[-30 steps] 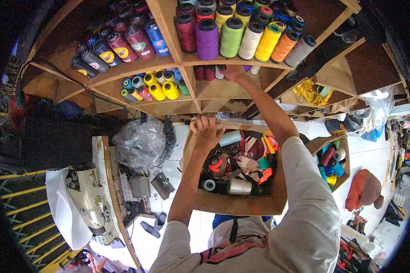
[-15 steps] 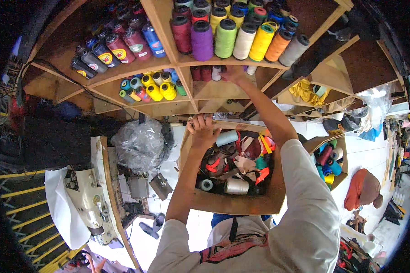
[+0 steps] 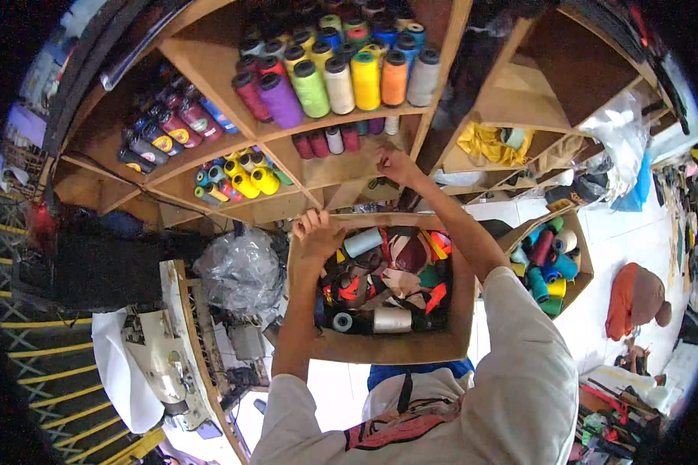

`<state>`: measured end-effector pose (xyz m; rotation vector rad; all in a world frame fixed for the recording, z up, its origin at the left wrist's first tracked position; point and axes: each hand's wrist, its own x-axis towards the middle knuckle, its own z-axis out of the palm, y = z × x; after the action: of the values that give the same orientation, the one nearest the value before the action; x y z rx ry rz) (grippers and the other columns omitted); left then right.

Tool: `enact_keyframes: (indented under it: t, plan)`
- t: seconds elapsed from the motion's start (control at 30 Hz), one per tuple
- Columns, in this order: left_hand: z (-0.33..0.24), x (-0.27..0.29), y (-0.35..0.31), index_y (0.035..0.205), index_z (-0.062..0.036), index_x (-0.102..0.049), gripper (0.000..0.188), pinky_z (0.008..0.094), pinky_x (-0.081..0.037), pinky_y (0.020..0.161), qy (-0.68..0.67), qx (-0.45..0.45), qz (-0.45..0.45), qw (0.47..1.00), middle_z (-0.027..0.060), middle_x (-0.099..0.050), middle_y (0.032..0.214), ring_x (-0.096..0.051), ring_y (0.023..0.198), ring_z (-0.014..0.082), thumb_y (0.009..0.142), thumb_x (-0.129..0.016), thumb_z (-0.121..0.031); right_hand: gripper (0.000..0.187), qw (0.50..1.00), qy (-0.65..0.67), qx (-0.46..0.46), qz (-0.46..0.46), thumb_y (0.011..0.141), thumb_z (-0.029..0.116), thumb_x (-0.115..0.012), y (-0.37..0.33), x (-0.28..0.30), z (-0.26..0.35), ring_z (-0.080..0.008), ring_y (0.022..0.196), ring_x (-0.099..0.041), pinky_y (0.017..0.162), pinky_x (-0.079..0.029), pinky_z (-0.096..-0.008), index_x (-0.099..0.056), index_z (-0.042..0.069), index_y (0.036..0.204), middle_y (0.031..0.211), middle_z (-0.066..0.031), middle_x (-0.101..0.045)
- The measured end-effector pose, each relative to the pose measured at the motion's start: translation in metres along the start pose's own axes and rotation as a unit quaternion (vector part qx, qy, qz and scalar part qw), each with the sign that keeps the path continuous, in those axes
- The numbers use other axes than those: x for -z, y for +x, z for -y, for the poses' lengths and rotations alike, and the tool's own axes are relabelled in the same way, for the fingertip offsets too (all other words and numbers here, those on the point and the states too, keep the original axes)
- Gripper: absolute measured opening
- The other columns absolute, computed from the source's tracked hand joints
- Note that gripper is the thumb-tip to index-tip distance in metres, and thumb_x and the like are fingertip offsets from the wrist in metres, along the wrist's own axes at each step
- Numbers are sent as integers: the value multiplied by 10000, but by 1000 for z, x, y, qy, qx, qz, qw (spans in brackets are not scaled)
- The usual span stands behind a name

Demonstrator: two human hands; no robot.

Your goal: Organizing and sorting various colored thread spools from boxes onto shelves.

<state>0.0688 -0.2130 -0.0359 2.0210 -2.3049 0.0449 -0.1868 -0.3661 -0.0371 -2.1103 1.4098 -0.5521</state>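
Note:
My left hand (image 3: 316, 234) is hooked over the far left corner of an open cardboard box (image 3: 392, 353), gripping its rim. Inside the box lie a pale blue thread spool (image 3: 362, 242), a cream spool (image 3: 392, 320), a grey-green spool (image 3: 342, 322) and crumpled coloured scraps (image 3: 403, 279). Beyond the box, my right hand (image 3: 396, 167) hovers at the front of a low shelf compartment, fingers loosely bent and apart, with nothing visible in them. Behind it stands a row of spools: dark red ones (image 3: 319, 144), a grey one (image 3: 334, 140), and a white one (image 3: 392, 125) further right.
Upper shelves hold several large thread cones, among them a purple one (image 3: 281, 101). Yellow spools (image 3: 245, 185) fill a lower left compartment. A second box of spools (image 3: 585, 271) sits at right. Clear plastic bags (image 3: 240, 271) and a sewing machine (image 3: 157, 353) are at left.
My right hand has drawn back from the row of spools toward the compartment's front, uncovering a dark red spool. The left hand keeps its place on the box corner. The whole view has shifted.

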Motion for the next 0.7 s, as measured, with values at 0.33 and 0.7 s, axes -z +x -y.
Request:
enact_keyframes:
  t: [0.33,0.7]
  plan:
    - [10,10,-2,1309,-89,-383,661,568,-179,1048,-2,40,61,997,212,-298,1399,-152,1369,400,781,-621,-407,246,940,253,-23,-229,866,80,-554,-241,114,76,-134,821,-567,733,-464,-278,-585,25,1104,906,-82,-626]
    - [-69,35,-72,1404,-55,-221,754,572,-250,1057,-228,122,42,965,258,-139,1478,-161,1335,492,792,-640,-184,220,955,-1,-190,-228,859,80,-529,-442,232,21,-334,836,-616,709,-480,-375,-590,61,1070,953,-165,-629]
